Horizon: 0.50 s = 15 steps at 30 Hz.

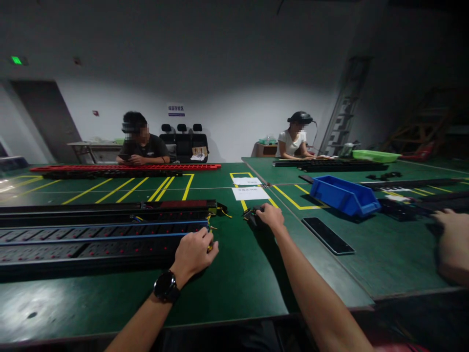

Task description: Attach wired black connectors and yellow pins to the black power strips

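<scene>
Several long black strips with red dots (128,249) lie side by side on the green table (234,293) at the left, two blue lines running along them. At their right end, my left hand (194,252), with a black watch on its wrist, has its fingers curled at yellow wires (210,222); what they pinch is too small to name. Farther right, my right hand (270,216) reaches to a small black part (252,215) lying on the table, its fingers bent over the part. Another black piece with a yellow wire (223,210) lies at the strips' end.
Right of my right arm lie a black phone-like slab (328,235) and a blue bin (344,195). White paper labels (251,193) lie ahead. Another person's hand (452,239) is at the right edge. Two people sit across the table, near a red rail (128,167) and a green tray (375,156).
</scene>
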Motion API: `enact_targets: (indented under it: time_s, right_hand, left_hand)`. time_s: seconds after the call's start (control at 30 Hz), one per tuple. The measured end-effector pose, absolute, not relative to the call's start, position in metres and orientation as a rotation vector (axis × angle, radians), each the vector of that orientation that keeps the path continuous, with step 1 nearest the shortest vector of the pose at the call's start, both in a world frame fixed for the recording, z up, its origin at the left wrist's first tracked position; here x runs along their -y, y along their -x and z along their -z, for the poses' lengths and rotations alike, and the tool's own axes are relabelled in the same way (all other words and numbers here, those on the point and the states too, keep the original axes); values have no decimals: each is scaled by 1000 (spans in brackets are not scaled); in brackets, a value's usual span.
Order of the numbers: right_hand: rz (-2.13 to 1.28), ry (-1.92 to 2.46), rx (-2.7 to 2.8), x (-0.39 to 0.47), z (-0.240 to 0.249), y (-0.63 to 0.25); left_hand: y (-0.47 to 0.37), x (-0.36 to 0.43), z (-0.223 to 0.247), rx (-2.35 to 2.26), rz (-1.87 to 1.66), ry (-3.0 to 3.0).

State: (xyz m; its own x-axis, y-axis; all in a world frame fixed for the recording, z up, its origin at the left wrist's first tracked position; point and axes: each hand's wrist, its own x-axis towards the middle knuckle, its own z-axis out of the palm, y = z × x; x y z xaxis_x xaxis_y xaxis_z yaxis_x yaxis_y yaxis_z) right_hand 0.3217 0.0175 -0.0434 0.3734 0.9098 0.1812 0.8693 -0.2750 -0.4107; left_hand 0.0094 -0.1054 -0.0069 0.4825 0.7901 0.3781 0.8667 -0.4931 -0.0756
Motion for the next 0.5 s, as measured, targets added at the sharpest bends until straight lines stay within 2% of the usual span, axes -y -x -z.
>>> enact_targets:
  time_s: [0.23,0.33,0.5]
  right_hand:
    - [132,2221,1589,-11,32,-303]
    - [96,1902,1732,-6,21,-279]
    - [-338,1134,2182,13,13,-217]
  left_hand:
    - [-9,106,7,1421,446,2478]
    - [-8,106,7,1421,439,2482]
    - [-8,105,10,1420,420,2456]
